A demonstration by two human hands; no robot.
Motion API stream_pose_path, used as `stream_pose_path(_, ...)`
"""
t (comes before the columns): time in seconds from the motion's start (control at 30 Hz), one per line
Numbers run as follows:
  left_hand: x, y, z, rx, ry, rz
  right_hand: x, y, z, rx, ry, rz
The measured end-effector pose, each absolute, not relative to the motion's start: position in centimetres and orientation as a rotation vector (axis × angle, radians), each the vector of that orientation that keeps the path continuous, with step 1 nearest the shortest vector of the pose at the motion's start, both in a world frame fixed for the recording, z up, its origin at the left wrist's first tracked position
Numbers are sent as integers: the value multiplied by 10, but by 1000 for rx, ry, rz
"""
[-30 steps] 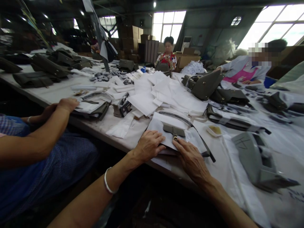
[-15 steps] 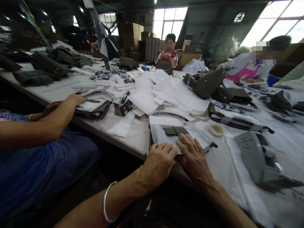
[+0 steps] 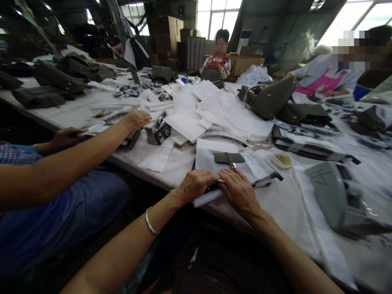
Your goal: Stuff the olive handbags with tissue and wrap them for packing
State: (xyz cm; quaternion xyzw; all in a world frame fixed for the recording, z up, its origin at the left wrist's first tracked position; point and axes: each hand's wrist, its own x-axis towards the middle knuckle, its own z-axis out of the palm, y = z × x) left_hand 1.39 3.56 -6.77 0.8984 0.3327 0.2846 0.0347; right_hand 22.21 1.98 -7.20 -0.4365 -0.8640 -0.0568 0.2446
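Note:
A flat grey bag (image 3: 229, 157) with a small gold clasp lies wrapped in white paper (image 3: 214, 169) near the table's front edge. My left hand (image 3: 196, 184) and my right hand (image 3: 240, 191) meet at the near edge of this wrapped piece, fingers curled and pressing on the folded paper. A dark strap of the bag shows between my fingertips. A silver bangle sits on my left wrist.
A person in blue at my left reaches over the table (image 3: 171, 167) towards a grey bag piece (image 3: 131, 136). Loose white paper sheets (image 3: 211, 110) pile in the middle. Grey bags (image 3: 269, 100) lie beyond, a grey form (image 3: 333, 196) at right, two seated workers across.
My hands pulled back to the near edge of the wrapped bag and curled over the folded paper. The neighbour's arm reached further right across the table.

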Motion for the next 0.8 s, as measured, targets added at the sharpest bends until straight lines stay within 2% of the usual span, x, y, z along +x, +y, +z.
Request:
stream_pose_path(0.2,8,24,-91,2702,896,993,233,7,-72,-1092,-2480,-82)
stream_pose_path(0.33,0,30,-85,2549,848,827,232,5,-70,-1106,-2491,-47)
stream_pose_path(0.5,-10,39,-51,2276,811,586,218,12,-64,-1271,-2369,-64)
stream_pose_path(0.63,-10,32,-40,2465,867,526,217,17,-63,-1284,-2351,-102)
stream_pose_path(0.8,-9,26,-58,2683,897,625,223,15,-66,-1184,-2438,-83)
